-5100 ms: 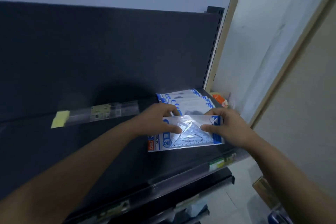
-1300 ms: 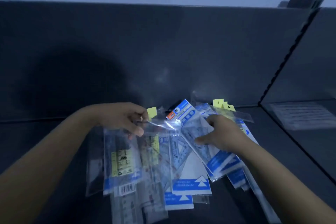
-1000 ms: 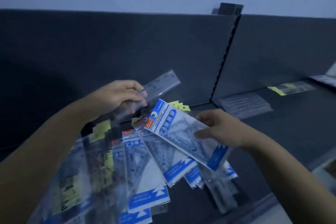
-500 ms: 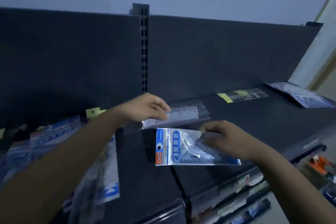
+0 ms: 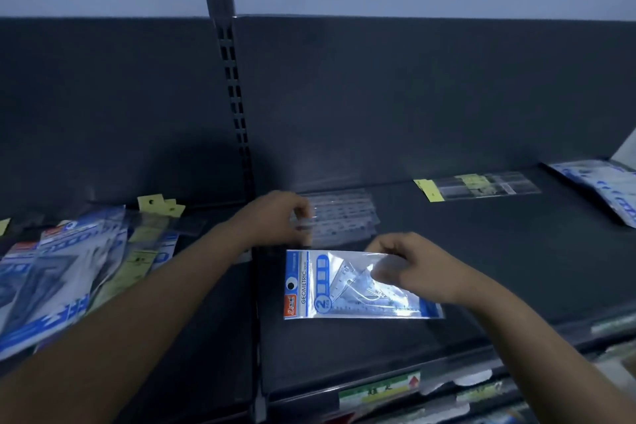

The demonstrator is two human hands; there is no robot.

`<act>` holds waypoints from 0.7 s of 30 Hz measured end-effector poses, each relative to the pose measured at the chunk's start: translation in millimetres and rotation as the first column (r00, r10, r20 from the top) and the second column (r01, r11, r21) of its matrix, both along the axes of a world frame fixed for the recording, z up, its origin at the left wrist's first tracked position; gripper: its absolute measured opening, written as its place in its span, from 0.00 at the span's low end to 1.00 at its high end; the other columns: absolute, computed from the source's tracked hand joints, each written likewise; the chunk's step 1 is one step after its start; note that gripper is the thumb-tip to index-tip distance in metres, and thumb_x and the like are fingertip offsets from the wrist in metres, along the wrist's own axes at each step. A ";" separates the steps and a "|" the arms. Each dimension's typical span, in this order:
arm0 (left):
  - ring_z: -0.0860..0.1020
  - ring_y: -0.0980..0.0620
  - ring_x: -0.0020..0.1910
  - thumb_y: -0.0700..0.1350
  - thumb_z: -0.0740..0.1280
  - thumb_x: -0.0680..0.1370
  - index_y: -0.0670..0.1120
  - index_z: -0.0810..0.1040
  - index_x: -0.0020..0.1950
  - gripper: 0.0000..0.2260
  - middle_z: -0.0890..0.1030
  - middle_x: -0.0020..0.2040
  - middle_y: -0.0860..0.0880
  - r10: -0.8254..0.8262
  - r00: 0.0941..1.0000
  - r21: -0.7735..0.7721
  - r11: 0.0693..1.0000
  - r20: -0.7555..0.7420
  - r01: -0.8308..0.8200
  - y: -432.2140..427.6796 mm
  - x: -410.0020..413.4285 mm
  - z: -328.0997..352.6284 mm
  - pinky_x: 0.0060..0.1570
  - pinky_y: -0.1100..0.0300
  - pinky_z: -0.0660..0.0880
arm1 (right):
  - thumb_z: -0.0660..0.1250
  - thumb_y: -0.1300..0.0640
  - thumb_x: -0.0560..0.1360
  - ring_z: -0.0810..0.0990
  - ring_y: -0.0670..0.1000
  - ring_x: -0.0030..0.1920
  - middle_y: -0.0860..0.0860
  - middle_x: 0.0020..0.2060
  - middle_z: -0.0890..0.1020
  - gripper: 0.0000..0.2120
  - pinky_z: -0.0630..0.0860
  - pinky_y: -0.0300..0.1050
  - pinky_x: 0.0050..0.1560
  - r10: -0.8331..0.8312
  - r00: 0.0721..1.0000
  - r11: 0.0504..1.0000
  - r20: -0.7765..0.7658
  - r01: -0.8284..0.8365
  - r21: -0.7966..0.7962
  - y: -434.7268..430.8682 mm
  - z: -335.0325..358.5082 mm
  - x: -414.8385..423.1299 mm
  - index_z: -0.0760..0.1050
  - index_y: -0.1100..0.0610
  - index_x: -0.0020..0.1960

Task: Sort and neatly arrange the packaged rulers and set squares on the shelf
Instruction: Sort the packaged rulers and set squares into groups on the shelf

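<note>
In the centre of the frame my right hand (image 5: 418,272) pinches the upper edge of a blue set square pack (image 5: 358,286), which lies flat or almost flat on the dark shelf (image 5: 481,251). Just above it, my left hand (image 5: 278,217) closes its fingers on the left end of a clear ruler pack (image 5: 340,217); this part is blurred, so the grip looks closed but I am not sure. A loose pile of packs (image 5: 69,268) fills the lower left. Another ruler with yellow tag (image 5: 481,184) lies at upper right.

My right hand (image 5: 418,268) is covering the set-square pack's (image 5: 347,286) three-o'clock end, while motion is blurring my left hand's (image 5: 275,218) fingertips.
</note>
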State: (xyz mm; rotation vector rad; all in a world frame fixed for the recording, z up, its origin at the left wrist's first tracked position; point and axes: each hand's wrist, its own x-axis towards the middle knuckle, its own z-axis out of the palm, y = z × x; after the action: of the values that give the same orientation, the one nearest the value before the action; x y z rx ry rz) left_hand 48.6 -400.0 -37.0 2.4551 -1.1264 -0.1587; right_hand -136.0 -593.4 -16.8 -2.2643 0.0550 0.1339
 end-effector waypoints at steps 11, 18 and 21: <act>0.83 0.47 0.48 0.53 0.74 0.71 0.49 0.81 0.49 0.11 0.85 0.46 0.50 -0.366 0.796 -0.070 0.922 -0.482 0.382 -83.2 -35.1 39.6 0.53 0.48 0.78 | 0.70 0.62 0.73 0.76 0.47 0.32 0.55 0.36 0.82 0.03 0.73 0.43 0.35 -0.156 0.984 0.986 0.086 0.149 0.080 -59.8 12.2 2.4 0.76 0.58 0.44; 0.83 0.46 0.47 0.44 0.72 0.75 0.46 0.81 0.45 0.03 0.85 0.46 0.47 -0.432 0.799 -0.164 0.901 -0.419 0.402 -189.9 -65.1 53.9 0.52 0.48 0.78 | 0.75 0.56 0.70 0.74 0.42 0.30 0.47 0.29 0.78 0.09 0.70 0.34 0.32 -0.278 0.949 0.959 0.151 0.283 -0.011 -168.5 34.8 -49.8 0.76 0.55 0.37; 0.83 0.46 0.47 0.45 0.73 0.74 0.48 0.81 0.43 0.02 0.85 0.46 0.48 -0.428 0.804 -0.179 0.904 -0.412 0.389 -250.6 -85.7 53.3 0.51 0.49 0.78 | 0.76 0.56 0.69 0.72 0.41 0.30 0.47 0.30 0.76 0.10 0.68 0.33 0.32 -0.320 0.929 0.941 0.186 0.334 -0.049 -226.1 35.3 -77.6 0.77 0.59 0.38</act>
State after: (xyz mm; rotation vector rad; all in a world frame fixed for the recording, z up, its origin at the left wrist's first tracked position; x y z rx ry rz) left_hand -37.1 -650.6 16.2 1.9178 -1.3904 -0.7467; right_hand -213.6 -819.5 18.5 -2.3023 0.3489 -0.2502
